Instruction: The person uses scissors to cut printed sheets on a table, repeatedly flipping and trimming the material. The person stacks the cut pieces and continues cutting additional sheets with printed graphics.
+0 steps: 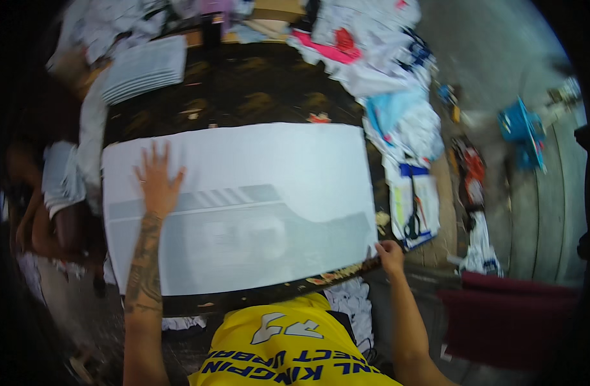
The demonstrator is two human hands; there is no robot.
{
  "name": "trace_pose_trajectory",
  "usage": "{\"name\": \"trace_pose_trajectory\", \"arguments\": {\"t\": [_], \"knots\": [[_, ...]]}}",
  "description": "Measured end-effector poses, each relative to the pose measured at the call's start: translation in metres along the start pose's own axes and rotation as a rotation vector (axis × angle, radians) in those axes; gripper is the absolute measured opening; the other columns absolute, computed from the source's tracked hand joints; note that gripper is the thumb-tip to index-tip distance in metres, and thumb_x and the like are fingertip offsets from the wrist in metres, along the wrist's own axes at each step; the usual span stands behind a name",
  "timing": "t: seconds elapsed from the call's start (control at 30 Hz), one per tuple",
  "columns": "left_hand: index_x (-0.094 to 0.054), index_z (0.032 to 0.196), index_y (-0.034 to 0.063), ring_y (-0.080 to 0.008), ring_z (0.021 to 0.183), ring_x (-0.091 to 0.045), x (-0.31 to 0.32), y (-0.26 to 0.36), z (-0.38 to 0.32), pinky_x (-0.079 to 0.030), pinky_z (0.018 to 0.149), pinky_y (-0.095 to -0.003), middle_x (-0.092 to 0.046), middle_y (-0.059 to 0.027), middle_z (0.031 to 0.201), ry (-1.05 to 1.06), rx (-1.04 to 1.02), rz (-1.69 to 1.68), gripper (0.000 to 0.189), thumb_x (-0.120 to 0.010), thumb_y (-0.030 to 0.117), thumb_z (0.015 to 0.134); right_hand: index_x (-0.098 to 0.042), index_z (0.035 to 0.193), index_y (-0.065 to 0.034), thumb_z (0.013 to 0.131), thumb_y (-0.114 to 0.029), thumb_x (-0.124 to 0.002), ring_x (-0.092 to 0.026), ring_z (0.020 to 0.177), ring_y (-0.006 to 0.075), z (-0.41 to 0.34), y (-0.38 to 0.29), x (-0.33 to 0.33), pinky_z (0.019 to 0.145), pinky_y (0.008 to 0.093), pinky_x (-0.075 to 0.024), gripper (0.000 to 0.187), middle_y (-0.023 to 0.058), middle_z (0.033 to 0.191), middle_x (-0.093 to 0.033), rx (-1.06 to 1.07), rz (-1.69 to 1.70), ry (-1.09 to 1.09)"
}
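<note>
A wide white and grey printed sheet [275,164], fabric or paper, lies spread flat across the dark patterned table. My left hand [159,181], fingers spread, rests palm down on its left part, over the edge of a grey printed band. At the sheet's lower right corner, my right hand [390,255] pinches the corner between thumb and fingers near the table's edge. Right of the sheet, black-handled scissors [412,224] lie on a white, blue and yellow packet [432,193].
A folded stack of pale cloths [145,67] sits at the table's back left. White, pink and blue fabric [372,72] is heaped at the back right. Another person's arm and leg [46,222] show at the left. A blue plastic stool or container [521,128] stands at the far right.
</note>
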State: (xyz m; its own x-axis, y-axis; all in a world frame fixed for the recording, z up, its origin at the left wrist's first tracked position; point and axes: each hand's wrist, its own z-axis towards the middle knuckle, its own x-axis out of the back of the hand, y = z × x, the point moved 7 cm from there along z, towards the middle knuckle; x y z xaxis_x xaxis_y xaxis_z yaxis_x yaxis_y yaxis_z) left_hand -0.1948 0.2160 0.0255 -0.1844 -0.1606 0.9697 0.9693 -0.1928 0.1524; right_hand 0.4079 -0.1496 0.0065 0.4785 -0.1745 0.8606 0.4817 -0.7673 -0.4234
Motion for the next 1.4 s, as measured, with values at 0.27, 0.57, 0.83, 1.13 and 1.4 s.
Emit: {"name": "trace_pose_trajectory", "arguments": {"t": [0.27, 0.57, 0.83, 1.13, 1.4], "knots": [[-0.060, 0.148, 0.0127, -0.0315, 0.140, -0.050, -0.072, 0.354, -0.030, -0.038, 0.119, -0.0504, -0.057, -0.0120, 0.147, -0.356, -0.623, -0.478, 0.052, -0.072, 0.031, 0.101, -0.070, 0.098, 0.0004, 0.093, -0.023, -0.081, -0.070, 0.080, 0.0430, -0.011, 0.006, -0.001, 0.075, 0.0494, -0.0547, 0.027, 0.0203, 0.086, -0.074, 0.082, 0.091, -0.089], [-0.040, 0.168, 0.0240, -0.0359, 0.167, -0.011, -0.096, 0.435, 0.022, -0.003, 0.130, -0.0678, -0.024, -0.0136, 0.179, -0.318, -0.322, -0.153, 0.070, -0.058, 0.052, 0.107, -0.068, 0.093, -0.0021, 0.099, -0.037, -0.075, -0.069, 0.087, 0.0510, -0.001, 0.018, 0.018, 0.076, 0.0576, -0.0523, 0.036, 0.0255, 0.087, -0.072, 0.175, -0.004, -0.188], [-0.044, 0.166, 0.0172, -0.0422, 0.166, -0.013, -0.029, 0.360, 0.010, -0.008, 0.131, -0.0656, -0.027, -0.0156, 0.178, -0.097, -0.180, -0.322, 0.065, -0.063, 0.034, 0.105, -0.069, 0.102, -0.0030, 0.098, -0.029, -0.075, -0.070, 0.082, 0.0432, 0.150, -0.113, 0.098, 0.072, 0.0523, -0.0537, 0.027, 0.0199, 0.085, -0.071, 0.525, 0.113, 0.033], [-0.055, 0.147, -0.0019, -0.0472, 0.157, -0.031, 0.077, 0.161, -0.170, -0.027, 0.127, -0.0586, -0.039, -0.0251, 0.166, -0.038, 0.334, -0.063, 0.048, -0.062, 0.013, 0.102, -0.070, 0.128, -0.0094, 0.095, -0.011, -0.071, -0.064, 0.116, 0.0420, 0.463, -0.368, 0.183, 0.099, 0.0492, -0.0525, 0.034, 0.0164, 0.128, -0.070, 0.965, 0.042, 0.520], [-0.054, 0.142, -0.0025, -0.0458, 0.153, -0.037, 0.054, 0.173, -0.187, -0.031, 0.124, -0.0572, -0.040, -0.0256, 0.163, -0.128, 0.526, -0.199, 0.045, -0.063, 0.000, 0.098, -0.072, 0.118, -0.0060, 0.087, -0.008, -0.075, -0.058, 0.120, 0.0436, 0.458, -0.470, 0.239, 0.103, 0.0495, -0.0522, 0.031, 0.0203, 0.120, -0.067, 1.017, -0.331, 0.655]]}}
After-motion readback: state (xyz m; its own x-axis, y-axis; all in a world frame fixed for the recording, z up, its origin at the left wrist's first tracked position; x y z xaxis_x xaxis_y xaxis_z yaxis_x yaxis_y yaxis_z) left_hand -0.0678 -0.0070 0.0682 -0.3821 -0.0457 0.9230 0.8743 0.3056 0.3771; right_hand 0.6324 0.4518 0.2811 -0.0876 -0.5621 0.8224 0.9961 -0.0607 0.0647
